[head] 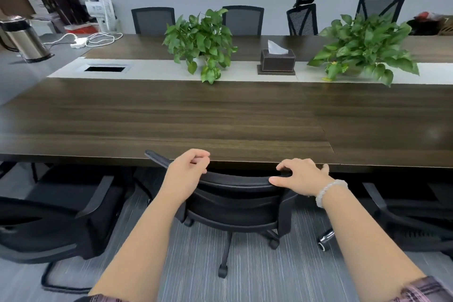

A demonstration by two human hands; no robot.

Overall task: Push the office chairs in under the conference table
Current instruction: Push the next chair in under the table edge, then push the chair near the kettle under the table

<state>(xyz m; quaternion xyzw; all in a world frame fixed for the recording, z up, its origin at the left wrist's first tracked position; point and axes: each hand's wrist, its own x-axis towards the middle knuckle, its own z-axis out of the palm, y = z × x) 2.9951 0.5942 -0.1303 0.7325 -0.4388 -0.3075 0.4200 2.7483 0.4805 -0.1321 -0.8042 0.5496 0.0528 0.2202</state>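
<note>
Wood tabletop (220, 115): dark brown grain, long axis running left to right, its near edge just beyond the fingers of both hands.
Office chair (235, 203): black, on castors on the grey carpet, directly under the fingers. It faces the tabletop with its back to the person and its seat reaching beneath the near edge. The backrest's top rail runs left to right, roughly along that edge, with the left end skewed slightly farther in.
Left chair (61, 223): black, well left of the left fingers, at the tabletop's edge.
Right chair (416, 228): black, right of the right fingers, also at the edge.
Plants (201, 39): two leafy green pots on the pale centre strip, well beyond the fingers.
Left hand (188, 167): fingers curled tight over the rail's left part, gripping it.
Right hand (301, 176): fingers hooked over the rail's right part, thumb on its near face.
Tissue box (277, 60): dark, between the plants.
Bracelet (331, 191): pale beads, on the right wrist.
</note>
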